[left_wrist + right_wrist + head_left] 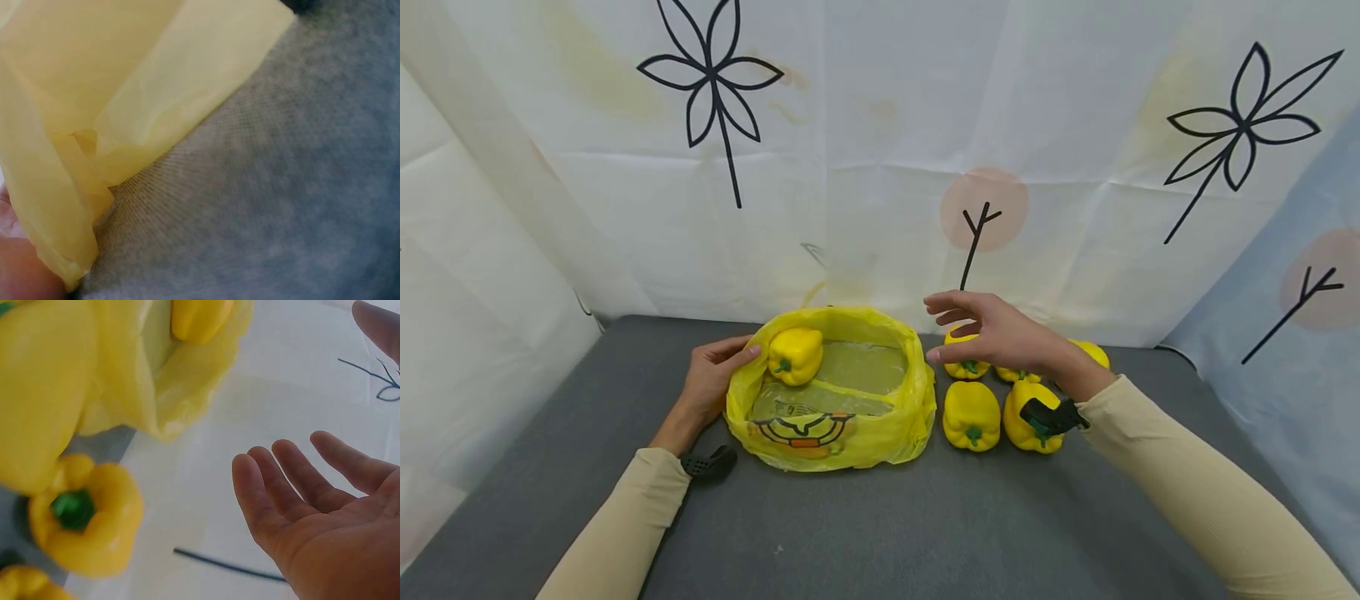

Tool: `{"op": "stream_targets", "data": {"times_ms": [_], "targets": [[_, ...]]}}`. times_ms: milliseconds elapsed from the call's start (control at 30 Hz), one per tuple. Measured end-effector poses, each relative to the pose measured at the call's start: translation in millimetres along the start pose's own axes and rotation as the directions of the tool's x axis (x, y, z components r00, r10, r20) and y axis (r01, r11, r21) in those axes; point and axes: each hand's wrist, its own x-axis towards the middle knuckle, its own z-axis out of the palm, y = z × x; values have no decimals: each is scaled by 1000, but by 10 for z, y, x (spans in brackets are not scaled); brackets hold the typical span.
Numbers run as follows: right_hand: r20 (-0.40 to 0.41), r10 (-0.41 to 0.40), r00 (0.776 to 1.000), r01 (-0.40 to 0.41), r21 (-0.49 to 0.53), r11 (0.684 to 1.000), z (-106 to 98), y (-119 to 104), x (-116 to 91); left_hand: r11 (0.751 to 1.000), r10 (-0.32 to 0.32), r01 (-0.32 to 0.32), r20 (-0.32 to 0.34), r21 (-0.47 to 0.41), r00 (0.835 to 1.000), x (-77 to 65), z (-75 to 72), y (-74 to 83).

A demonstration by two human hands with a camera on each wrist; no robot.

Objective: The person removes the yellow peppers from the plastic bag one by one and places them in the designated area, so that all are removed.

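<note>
A yellow plastic bag [880, 446] with a printed design stands with its mouth spread wide. Inside, at its left, lies one yellow bell pepper [796, 357]. My left hand [709, 382] grips the bag's left rim, thumb over the edge and fingers behind it; in the left wrist view only part of this hand [25, 269] shows beside the bag [150, 69]. Past the bag's right side, my right hand [996, 332] hovers over the other peppers, holding nothing. Its fingers [284, 487] are spread and slightly bent in the right wrist view.
To the right of the bag, several yellow bell peppers [972, 415] with green stems sit close together on the grey table [850, 533]. My right hand and forearm partly hide some of them. Behind the table hangs a white cloth [880, 108] with plant drawings.
</note>
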Motion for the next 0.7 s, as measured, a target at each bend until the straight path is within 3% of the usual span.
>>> {"op": "stream_targets", "data": {"times_ms": [700], "targets": [[87, 34, 996, -39, 53, 998, 546, -278, 944, 1000, 9, -9, 1, 17, 1000, 5, -18, -24]]}}
